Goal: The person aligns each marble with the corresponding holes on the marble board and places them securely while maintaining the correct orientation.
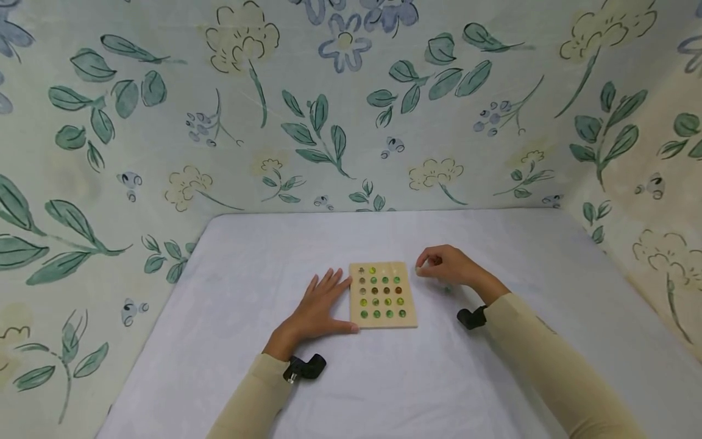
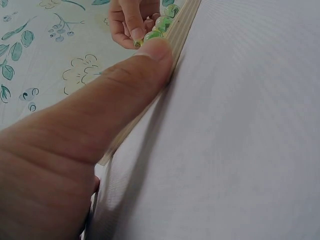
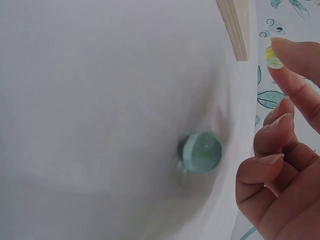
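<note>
A square wooden board [image 1: 393,267] lies on the white cloth, its round hollows filled with several glass marbles in rows. Two marbles sit at the left of its far row; the right part of that row holds none. My left hand [image 1: 318,308] lies spread at the board's left side, thumb against the near corner and a fingertip at the left edge. Between thumb and index finger, my right hand [image 1: 446,265] pinches a clear marble with yellow-green streaks [image 3: 273,58], just right of the board's far corner. A blue-green marble [image 3: 202,152] lies on the cloth beneath that hand.
The table [image 1: 236,262] has a white cloth over it, with its far edge against a flower-patterned backdrop [image 1: 351,140]. Black wrist cameras [image 1: 473,317] sit on both wrists, below beige sleeves [image 1: 540,353].
</note>
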